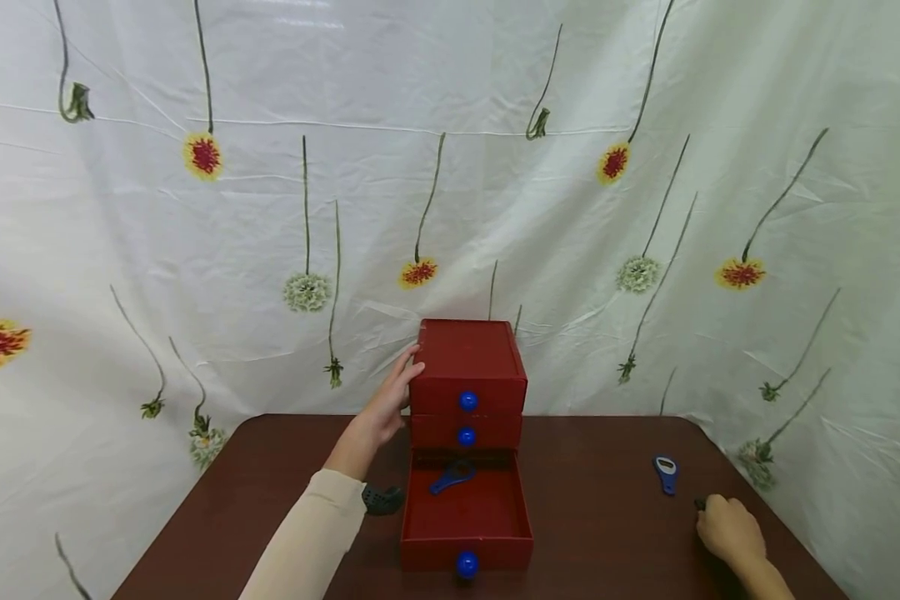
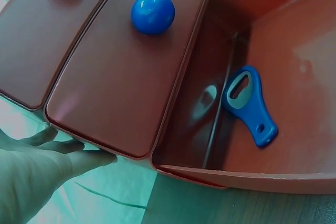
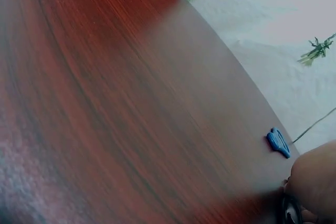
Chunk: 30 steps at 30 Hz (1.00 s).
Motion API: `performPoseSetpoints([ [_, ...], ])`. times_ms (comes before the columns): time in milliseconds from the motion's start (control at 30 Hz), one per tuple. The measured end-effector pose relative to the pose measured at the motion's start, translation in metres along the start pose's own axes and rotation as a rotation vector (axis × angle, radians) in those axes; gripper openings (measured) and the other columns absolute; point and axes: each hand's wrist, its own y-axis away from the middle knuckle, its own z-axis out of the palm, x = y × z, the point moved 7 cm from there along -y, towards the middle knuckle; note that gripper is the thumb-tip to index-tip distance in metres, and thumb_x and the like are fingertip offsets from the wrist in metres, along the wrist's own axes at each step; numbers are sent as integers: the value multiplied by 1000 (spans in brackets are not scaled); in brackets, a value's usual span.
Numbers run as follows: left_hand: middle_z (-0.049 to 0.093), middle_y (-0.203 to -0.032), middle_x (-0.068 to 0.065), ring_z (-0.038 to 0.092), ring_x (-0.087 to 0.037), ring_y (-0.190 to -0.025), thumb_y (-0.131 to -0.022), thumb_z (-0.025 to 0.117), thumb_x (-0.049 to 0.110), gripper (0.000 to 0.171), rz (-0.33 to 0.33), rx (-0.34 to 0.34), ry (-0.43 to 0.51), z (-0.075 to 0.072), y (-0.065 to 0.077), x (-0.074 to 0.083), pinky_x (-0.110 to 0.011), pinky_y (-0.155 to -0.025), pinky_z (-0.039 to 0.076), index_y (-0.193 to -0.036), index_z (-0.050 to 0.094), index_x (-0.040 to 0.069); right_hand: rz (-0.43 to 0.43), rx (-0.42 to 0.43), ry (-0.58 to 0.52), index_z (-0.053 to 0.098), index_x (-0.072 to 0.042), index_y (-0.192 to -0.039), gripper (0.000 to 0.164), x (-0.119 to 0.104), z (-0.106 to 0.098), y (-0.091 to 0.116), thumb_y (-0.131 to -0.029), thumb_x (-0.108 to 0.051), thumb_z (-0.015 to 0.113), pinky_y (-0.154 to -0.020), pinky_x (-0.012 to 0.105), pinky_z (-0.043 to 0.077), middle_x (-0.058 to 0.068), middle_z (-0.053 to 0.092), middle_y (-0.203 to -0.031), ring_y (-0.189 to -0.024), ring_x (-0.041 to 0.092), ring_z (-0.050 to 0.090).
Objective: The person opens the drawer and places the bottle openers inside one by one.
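Observation:
A red drawer cabinet (image 1: 468,350) has its bottom drawer (image 1: 487,517) pulled out, while its two upper drawers are closed. Inside the open drawer, towards the back, lies a blue bottle opener (image 2: 260,121) with a grey-rimmed oval hole. My left hand (image 1: 378,408) rests on the cabinet's left side, fingers extended; in the left wrist view the fingertips (image 2: 107,157) are at its side edge. Over the table's right part, my right hand (image 1: 731,529) has its fingers curled round a small black object (image 3: 290,212), mostly hidden by the hand.
A second blue bottle opener (image 1: 666,473) lies on the dark brown table (image 1: 592,500), just beyond my right hand. Round blue knobs (image 1: 467,565) stick out from the drawer fronts. A white flowered cloth (image 1: 510,208) hangs behind the table.

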Motion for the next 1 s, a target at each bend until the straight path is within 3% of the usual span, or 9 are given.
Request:
performPoseSetpoints([
  [100,25,-165,-13,28,-52,-145,-106,54,46,65,-7,6,2,-1,0,-1,-80,-101,26,-163,24,39,15,15,-58,65,14,-97,19,1,-2,1,-96,-4,60,-64,48,50,16,63,-81,-70,31,62],
  [267,25,-165,-10,27,-51,-146,-106,55,47,63,-18,3,0,-1,-1,-3,-79,-101,27,-161,26,42,50,46,-130,68,15,-113,40,6,-7,2,-93,-19,75,-73,56,51,25,69,-96,-80,36,65],
  [367,24,-165,-10,25,-52,-146,-106,54,47,64,-9,-7,-7,0,-2,-2,-79,-101,27,-162,25,41,34,50,-130,69,14,-114,45,4,-10,0,-90,-24,79,-73,57,51,27,69,-100,-83,37,65],
  [533,23,-166,-11,27,-51,-145,-106,54,47,66,-13,-5,9,-3,-2,-2,-79,-101,27,-163,23,41,-49,98,-118,70,12,-116,47,-13,-19,-5,-89,-25,79,-69,53,53,29,70,-106,-85,39,66],
  [733,21,-166,-9,28,-50,-145,-105,55,48,67,-16,-8,12,-4,-2,-2,-79,-101,27,-163,22,42,-192,189,-104,73,11,-113,39,-45,-31,-6,-87,-18,78,-64,49,54,25,73,-101,-88,40,69],
  [900,19,-167,-10,27,-52,-145,-105,55,48,68,-2,-22,6,-2,-3,1,-79,-101,26,-164,21,40,-297,218,-126,74,10,-112,33,-74,-34,-4,-86,-10,75,-52,35,44,24,74,-98,-80,32,71],
  [1000,20,-167,-10,26,-52,-145,-105,55,48,67,-13,-16,7,-2,-3,-1,-80,-101,25,-163,23,41,-336,216,-143,75,8,-110,30,-87,-31,-2,-85,-8,75,-52,33,40,22,74,-96,-79,29,71],
])
